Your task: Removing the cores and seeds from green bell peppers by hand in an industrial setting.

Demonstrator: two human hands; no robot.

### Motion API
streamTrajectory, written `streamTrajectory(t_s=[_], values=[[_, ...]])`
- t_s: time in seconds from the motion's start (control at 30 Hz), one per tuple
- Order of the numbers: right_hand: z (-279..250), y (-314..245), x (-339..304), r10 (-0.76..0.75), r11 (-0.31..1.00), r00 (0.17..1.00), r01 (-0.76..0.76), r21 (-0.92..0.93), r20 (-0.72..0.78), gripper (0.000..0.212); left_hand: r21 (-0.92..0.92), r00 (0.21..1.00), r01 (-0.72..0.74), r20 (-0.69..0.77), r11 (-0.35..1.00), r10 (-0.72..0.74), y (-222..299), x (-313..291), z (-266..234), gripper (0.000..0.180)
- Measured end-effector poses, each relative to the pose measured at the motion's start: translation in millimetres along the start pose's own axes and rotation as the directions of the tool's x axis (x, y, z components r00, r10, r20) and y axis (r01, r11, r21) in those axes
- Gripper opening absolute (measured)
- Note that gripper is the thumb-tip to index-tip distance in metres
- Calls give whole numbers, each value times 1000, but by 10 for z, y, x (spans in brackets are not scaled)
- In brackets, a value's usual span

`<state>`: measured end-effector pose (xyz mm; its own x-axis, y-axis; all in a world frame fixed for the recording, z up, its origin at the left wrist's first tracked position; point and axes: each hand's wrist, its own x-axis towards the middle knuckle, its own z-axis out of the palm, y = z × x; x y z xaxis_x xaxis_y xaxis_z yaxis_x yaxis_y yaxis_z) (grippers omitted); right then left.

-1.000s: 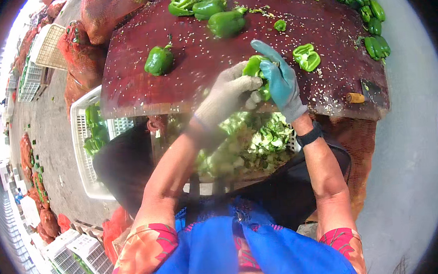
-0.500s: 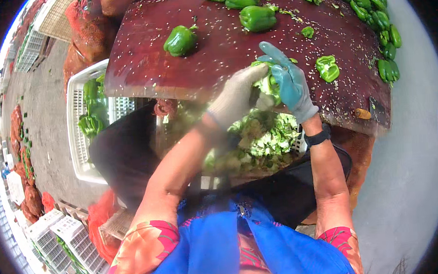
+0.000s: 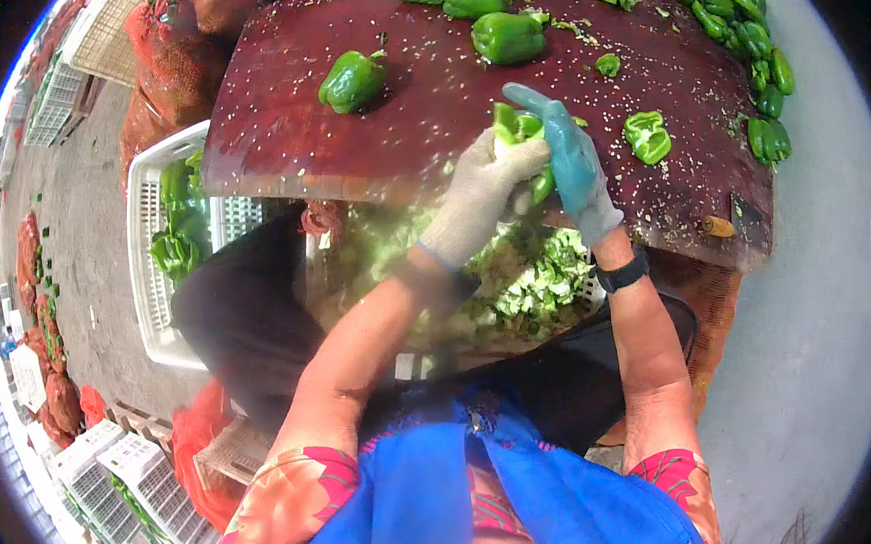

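My left hand, in a whitish knit glove, is closed around a cut-open green bell pepper above the near edge of the dark red table. My right hand, in a grey glove with a teal coating, lies alongside the pepper with its fingers stretched out flat. Part of the pepper is hidden behind the left fingers. Below the hands, between my knees, a heap of pale green pepper cores and scraps fills a container. A pepper piece lies right of my right hand.
Whole peppers and another pepper sit farther back among scattered seeds. More peppers are piled at the right edge. A short knife with a wooden handle lies near right. A white crate with peppers stands left.
My left hand has turned the pepper, so its cut end now points up. The right fingers have shifted slightly and stay outstretched beside it. The view has moved a little.
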<state>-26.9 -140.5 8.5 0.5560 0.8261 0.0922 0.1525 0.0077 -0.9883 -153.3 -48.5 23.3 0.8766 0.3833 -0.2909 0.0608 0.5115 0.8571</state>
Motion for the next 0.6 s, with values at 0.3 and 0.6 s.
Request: streamTrajectory(t_s=[0.3,0.6], values=[[-110,-188,-127,20,987,988,5,-162,152,56,-251,986,88,160,964,-48,-55,16,-262,24],[-28,61,-80,312,839,918,-387,383,244,42,162,998,22,56,987,-31,51,72,-310,28]])
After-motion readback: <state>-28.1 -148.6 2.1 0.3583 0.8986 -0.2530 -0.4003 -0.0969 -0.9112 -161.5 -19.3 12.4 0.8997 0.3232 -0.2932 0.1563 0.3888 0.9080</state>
